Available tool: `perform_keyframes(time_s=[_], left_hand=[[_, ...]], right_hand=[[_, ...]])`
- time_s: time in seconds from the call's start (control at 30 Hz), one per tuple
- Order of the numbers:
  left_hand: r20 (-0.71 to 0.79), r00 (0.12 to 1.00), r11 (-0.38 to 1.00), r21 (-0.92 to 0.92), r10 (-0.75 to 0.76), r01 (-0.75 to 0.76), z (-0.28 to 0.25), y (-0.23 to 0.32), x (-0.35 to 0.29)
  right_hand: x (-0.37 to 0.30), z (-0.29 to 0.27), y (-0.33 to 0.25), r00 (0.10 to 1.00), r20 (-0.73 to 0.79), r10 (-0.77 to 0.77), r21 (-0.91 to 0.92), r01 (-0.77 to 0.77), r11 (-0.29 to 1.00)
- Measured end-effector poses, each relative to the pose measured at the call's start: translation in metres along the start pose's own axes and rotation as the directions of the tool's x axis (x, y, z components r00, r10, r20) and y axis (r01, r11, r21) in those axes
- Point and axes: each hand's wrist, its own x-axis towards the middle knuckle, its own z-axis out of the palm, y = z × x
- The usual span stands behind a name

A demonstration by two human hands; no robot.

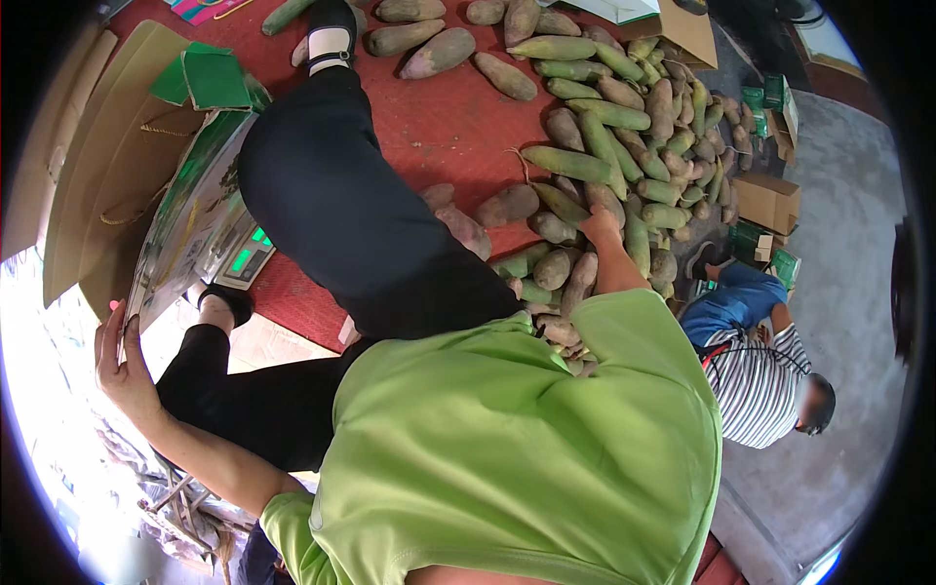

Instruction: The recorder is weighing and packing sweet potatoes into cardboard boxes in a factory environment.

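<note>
My left hand is at the left, its fingers and thumb closed on the lower edge of a printed green and white carton. This carton stands tilted beside a digital scale with lit green figures. On the right, my right arm reaches into a big heap of long radishes, some green and some purplish. My right hand closes on a purplish radish at the near side of the heap; its fingers are partly hidden.
Several loose radishes lie on the red mat. My bent leg crosses between the scale and the heap. At the right, another person in a striped top bends near open cardboard boxes. Brown cardboard stands at the far left.
</note>
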Motion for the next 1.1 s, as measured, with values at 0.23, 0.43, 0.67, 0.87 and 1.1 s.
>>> perform_keyframes(time_s=[0.23,0.43,0.67,0.87,1.1], left_hand=[[-0.029,0.999,0.999,0.043,-0.019,0.02,0.004,0.009,0.003],[-0.038,0.999,0.995,0.098,0.009,-0.005,0.004,0.012,0.004],[-0.01,0.997,0.997,0.025,-0.078,0.078,0.001,0.028,0.005],[-0.019,1.0,1.0,0.025,-0.008,0.008,-0.006,0.031,-0.002],[0.048,0.998,0.999,0.011,-0.044,0.043,-0.011,0.033,-0.009]], right_hand=[[0.002,0.043,0.009,0.983,0.058,0.172,0.366,-0.181,0.913],[0.014,0.056,0.012,0.985,-0.09,0.149,0.515,-0.082,0.853],[0.013,0.059,0.006,0.99,-0.131,0.057,0.348,-0.008,0.937],[-0.019,0.008,-0.024,0.985,-0.15,-0.088,0.11,0.105,0.988],[-0.003,-0.101,-0.033,0.944,-0.14,-0.298,0.261,0.325,0.909]])
